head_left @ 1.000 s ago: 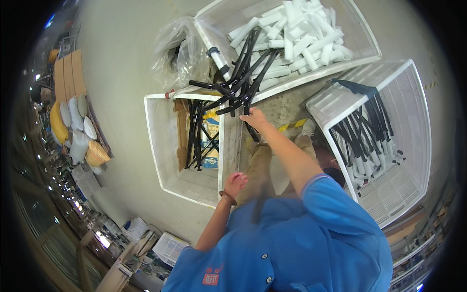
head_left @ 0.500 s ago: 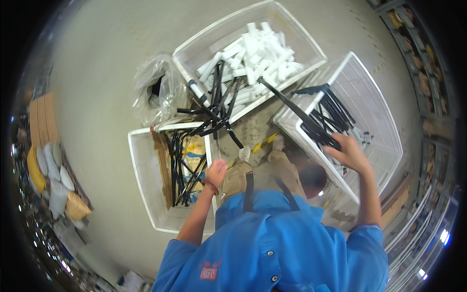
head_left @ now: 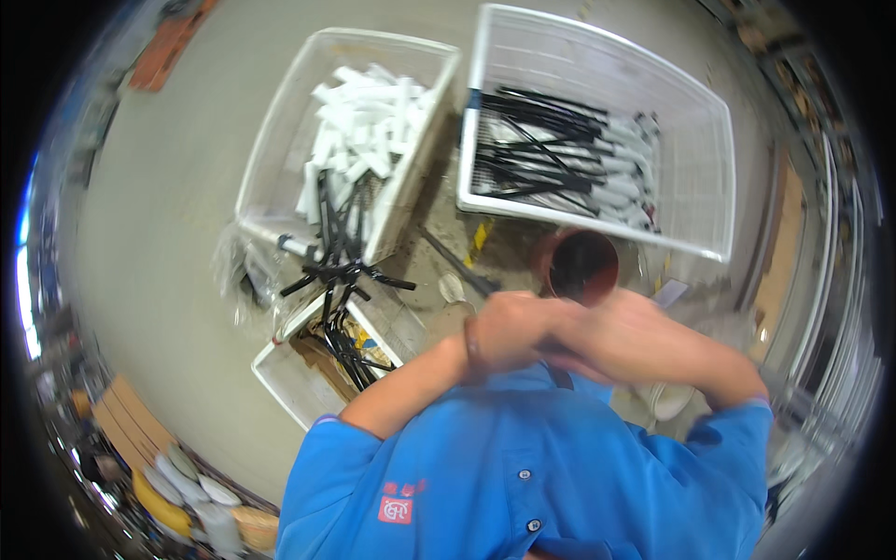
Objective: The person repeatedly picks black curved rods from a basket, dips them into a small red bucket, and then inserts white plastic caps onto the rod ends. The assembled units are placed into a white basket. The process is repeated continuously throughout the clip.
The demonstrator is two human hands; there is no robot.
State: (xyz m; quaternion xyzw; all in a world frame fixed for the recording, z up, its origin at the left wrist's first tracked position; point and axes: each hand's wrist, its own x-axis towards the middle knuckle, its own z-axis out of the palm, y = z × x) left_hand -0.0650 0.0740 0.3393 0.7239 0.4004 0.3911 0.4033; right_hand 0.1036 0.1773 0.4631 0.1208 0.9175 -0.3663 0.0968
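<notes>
Head view, looking down at a concrete floor [head_left: 168, 187]. Both forearms cross in front of a blue shirt [head_left: 523, 467]. The left hand [head_left: 504, 331] and right hand [head_left: 569, 336] meet close together, blurred; whether either is clamped on anything I cannot tell. Just beyond them stands a round red-brown pot [head_left: 581, 266]. Past it, a white wire crate [head_left: 691, 121] holds black rods [head_left: 541, 154] along its near-left side. Left of that, a second white crate [head_left: 280, 140] carries white tubes [head_left: 359, 131], its near edge touching a tangle of black rods [head_left: 336, 271] spilling into a smaller white bin [head_left: 289, 383]. Bare floor lies open at the far left.
</notes>
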